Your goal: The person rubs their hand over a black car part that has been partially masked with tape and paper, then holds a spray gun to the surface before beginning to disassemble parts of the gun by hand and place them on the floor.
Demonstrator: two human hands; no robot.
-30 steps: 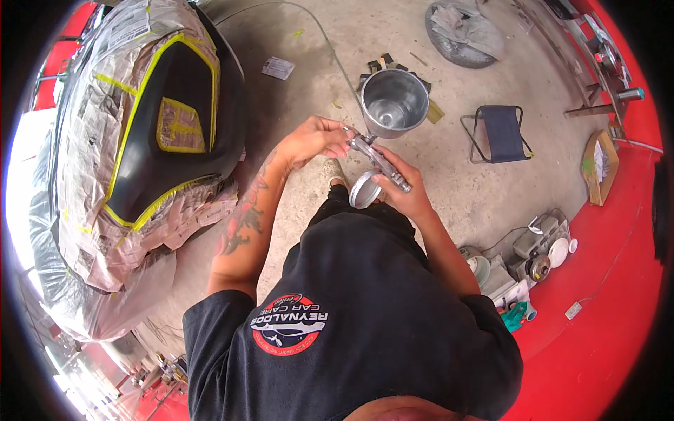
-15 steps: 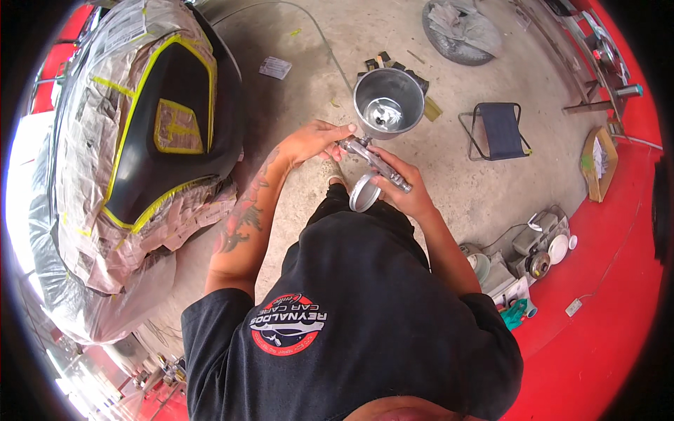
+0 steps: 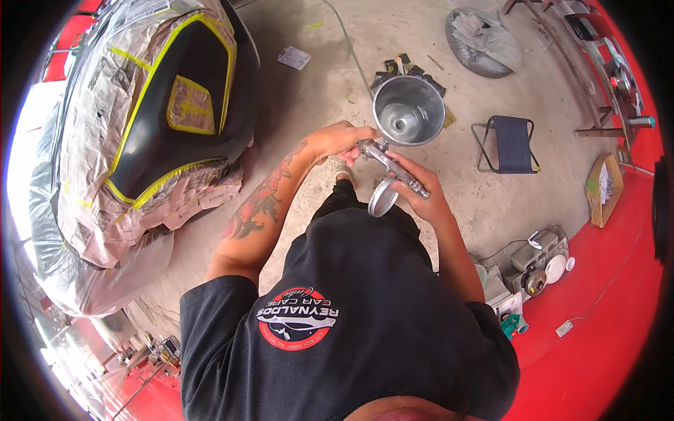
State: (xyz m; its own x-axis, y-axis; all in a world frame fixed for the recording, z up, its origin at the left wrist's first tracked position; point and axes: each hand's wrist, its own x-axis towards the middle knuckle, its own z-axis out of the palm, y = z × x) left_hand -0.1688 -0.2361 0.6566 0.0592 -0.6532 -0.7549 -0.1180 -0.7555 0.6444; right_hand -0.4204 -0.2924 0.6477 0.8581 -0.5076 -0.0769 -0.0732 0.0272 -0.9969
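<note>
My right hand [image 3: 424, 186] grips a metal spray gun [image 3: 397, 168] by its body. A round metal lid [image 3: 382, 197] is also held at that hand's fingers, hanging on the near side of the gun. On the gun's far side its silver cup [image 3: 408, 110] stands uncovered, the bare metal inside and the bottom outlet showing. My left hand [image 3: 342, 142] is closed at the gun's front end, thumb pointing toward the nozzle and the cup. Some of its fingers are hidden under the palm.
To the left stands a car with a black panel [image 3: 151, 133], wrapped in masking paper and yellow tape. Dark blocks [image 3: 430, 81] lie beyond the cup. A folding stool [image 3: 512, 144], a covered tyre [image 3: 484, 45] and a wooden box [image 3: 602, 193] are to the right.
The view has shifted, so car, stool and gun all sit farther right in the picture. Both hands keep their grip on the gun. The cup's inside shows from a slightly different angle.
</note>
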